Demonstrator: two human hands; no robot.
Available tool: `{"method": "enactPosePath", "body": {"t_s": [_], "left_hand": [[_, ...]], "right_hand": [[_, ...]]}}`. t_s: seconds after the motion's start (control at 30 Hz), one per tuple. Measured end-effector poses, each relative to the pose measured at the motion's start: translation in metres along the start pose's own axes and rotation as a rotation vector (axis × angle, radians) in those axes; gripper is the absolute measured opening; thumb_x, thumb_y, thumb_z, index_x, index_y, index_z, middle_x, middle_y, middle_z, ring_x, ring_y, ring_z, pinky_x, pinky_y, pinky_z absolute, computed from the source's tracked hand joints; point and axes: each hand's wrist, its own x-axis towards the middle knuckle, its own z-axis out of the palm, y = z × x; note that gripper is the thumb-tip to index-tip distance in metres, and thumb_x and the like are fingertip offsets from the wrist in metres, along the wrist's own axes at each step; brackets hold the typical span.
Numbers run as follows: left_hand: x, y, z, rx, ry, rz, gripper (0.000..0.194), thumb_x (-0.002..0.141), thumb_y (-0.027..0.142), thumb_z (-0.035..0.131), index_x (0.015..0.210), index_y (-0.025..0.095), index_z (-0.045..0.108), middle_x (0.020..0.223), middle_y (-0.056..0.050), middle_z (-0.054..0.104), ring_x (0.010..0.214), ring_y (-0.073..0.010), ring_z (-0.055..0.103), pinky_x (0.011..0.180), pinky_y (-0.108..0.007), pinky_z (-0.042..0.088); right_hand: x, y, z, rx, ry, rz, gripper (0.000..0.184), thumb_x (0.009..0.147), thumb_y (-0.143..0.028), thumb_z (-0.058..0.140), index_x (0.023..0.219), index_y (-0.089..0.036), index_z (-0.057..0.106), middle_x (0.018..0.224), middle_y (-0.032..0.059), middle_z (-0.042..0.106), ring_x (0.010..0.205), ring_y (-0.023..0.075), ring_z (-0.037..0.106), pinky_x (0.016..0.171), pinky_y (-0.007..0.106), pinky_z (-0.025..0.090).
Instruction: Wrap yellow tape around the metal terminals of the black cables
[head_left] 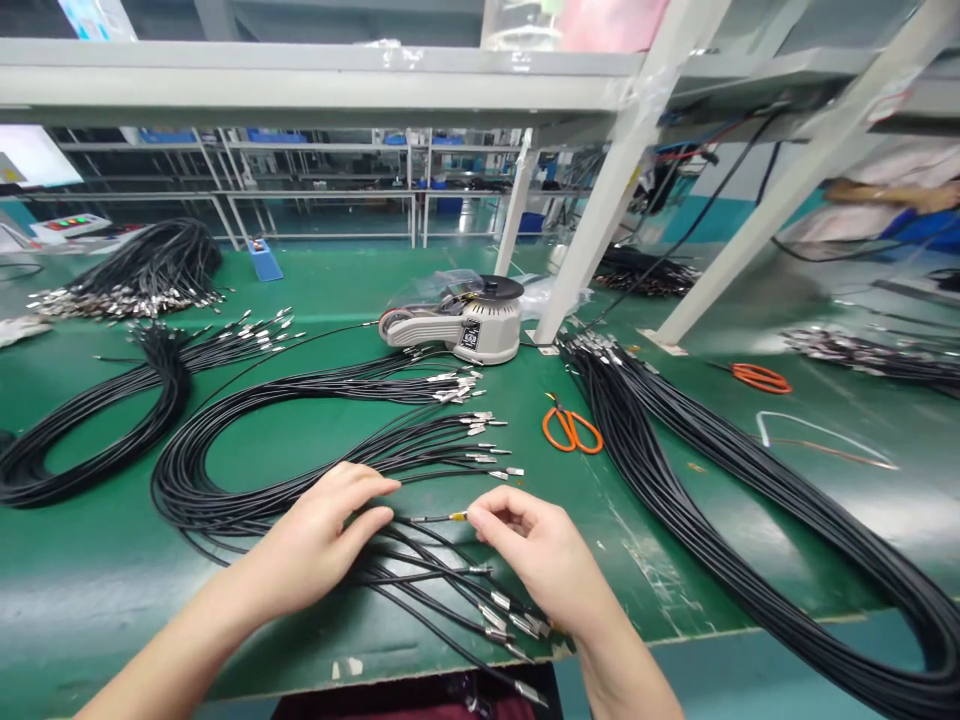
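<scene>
My left hand (330, 530) is closed around a thin black cable (420, 519), its thumb and forefinger by the point where the cable comes out. A small yellow band (458, 516) sits near the cable's end. At that end my right hand (529, 545) pinches with thumb and fingertips, and they hide the tip. Below both hands, several loose black cables with metal ends (499, 600) fan out toward the table's front edge. Just beyond my left hand lies a curved bundle of black cables (217, 420), its metal ends pointing right.
A grey round tape dispenser (487, 335) stands at the back middle. Orange-handled scissors (572, 430) lie right of centre. A long cable bundle (675, 480) runs down the right side, and another coil (90, 440) lies left. White posts (600, 190) rise from the green table (420, 670).
</scene>
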Motion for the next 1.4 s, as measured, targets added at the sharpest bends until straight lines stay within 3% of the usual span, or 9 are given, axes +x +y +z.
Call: {"method": "enactPosePath", "body": {"t_s": [0.17, 0.37, 0.8, 1.07, 1.17, 1.27, 1.33, 1.4], "left_hand": [[0.007, 0.002, 0.017, 0.057, -0.117, 0.101, 0.022, 0.092, 0.024, 0.044, 0.100, 0.020, 0.064, 0.094, -0.005, 0.064, 0.091, -0.0172, 0.054, 0.085, -0.030, 0.044], [0.025, 0.021, 0.028, -0.005, -0.214, 0.092, 0.023, 0.092, 0.024, 0.043, 0.084, 0.019, 0.064, 0.079, -0.002, 0.062, 0.080, -0.0158, 0.053, 0.074, -0.028, 0.043], [0.028, 0.029, 0.037, -0.094, -0.215, 0.047, 0.021, 0.089, 0.018, 0.048, 0.078, 0.017, 0.065, 0.075, 0.000, 0.062, 0.076, -0.0135, 0.056, 0.073, -0.024, 0.042], [0.028, 0.029, 0.053, -0.054, -0.146, 0.027, 0.020, 0.085, 0.013, 0.052, 0.072, 0.015, 0.066, 0.069, -0.001, 0.062, 0.071, -0.0135, 0.057, 0.068, -0.023, 0.042], [0.022, 0.029, 0.051, 0.020, -0.234, 0.109, 0.022, 0.088, 0.016, 0.050, 0.074, 0.018, 0.068, 0.071, 0.000, 0.064, 0.073, -0.0144, 0.058, 0.070, -0.025, 0.042], [0.024, 0.029, 0.044, 0.105, -0.256, 0.209, 0.022, 0.091, 0.024, 0.046, 0.094, 0.023, 0.067, 0.083, -0.001, 0.068, 0.082, -0.0167, 0.059, 0.078, -0.030, 0.043], [0.035, 0.028, 0.042, 0.162, -0.171, 0.220, 0.025, 0.093, 0.027, 0.043, 0.105, 0.022, 0.064, 0.092, -0.003, 0.068, 0.087, -0.0178, 0.059, 0.081, -0.031, 0.043], [0.054, 0.027, 0.048, 0.242, -0.087, 0.228, 0.025, 0.092, 0.024, 0.042, 0.102, 0.020, 0.065, 0.092, -0.005, 0.066, 0.088, -0.0190, 0.058, 0.082, -0.032, 0.044]], "right_hand": [[-0.003, -0.001, 0.001, 0.007, 0.009, -0.014, 0.017, 0.079, -0.029, 0.061, 0.068, -0.017, 0.066, 0.065, 0.0000, 0.062, 0.065, 0.0160, 0.056, 0.062, 0.026, 0.044], [-0.007, 0.003, 0.003, 0.004, -0.013, -0.065, 0.014, 0.080, -0.026, 0.060, 0.070, -0.017, 0.065, 0.066, -0.0004, 0.061, 0.064, 0.0145, 0.055, 0.061, 0.024, 0.043], [-0.010, 0.011, 0.004, 0.024, 0.002, -0.030, 0.015, 0.080, -0.025, 0.060, 0.068, -0.016, 0.064, 0.065, -0.0007, 0.060, 0.064, 0.0137, 0.055, 0.061, 0.023, 0.044], [-0.012, 0.013, 0.006, -0.092, 0.044, -0.044, 0.015, 0.078, -0.020, 0.060, 0.063, -0.016, 0.063, 0.064, 0.0000, 0.061, 0.063, 0.0139, 0.056, 0.060, 0.022, 0.043], [-0.018, 0.010, -0.003, -0.175, -0.079, -0.026, 0.015, 0.078, -0.017, 0.060, 0.064, -0.016, 0.066, 0.067, 0.0002, 0.064, 0.065, 0.0142, 0.058, 0.061, 0.022, 0.043], [-0.027, 0.007, -0.024, -0.296, -0.211, -0.057, 0.027, 0.085, -0.023, 0.054, 0.062, -0.019, 0.066, 0.069, 0.0000, 0.065, 0.068, 0.0147, 0.059, 0.065, 0.023, 0.043], [-0.027, 0.008, -0.041, -0.353, -0.153, -0.059, 0.031, 0.089, -0.029, 0.050, 0.064, -0.019, 0.066, 0.071, 0.0005, 0.066, 0.070, 0.0156, 0.060, 0.066, 0.024, 0.044], [-0.017, 0.013, -0.056, -0.390, -0.007, -0.048, 0.023, 0.088, -0.031, 0.050, 0.078, -0.020, 0.068, 0.078, 0.0017, 0.067, 0.074, 0.0169, 0.061, 0.070, 0.026, 0.045]]}}
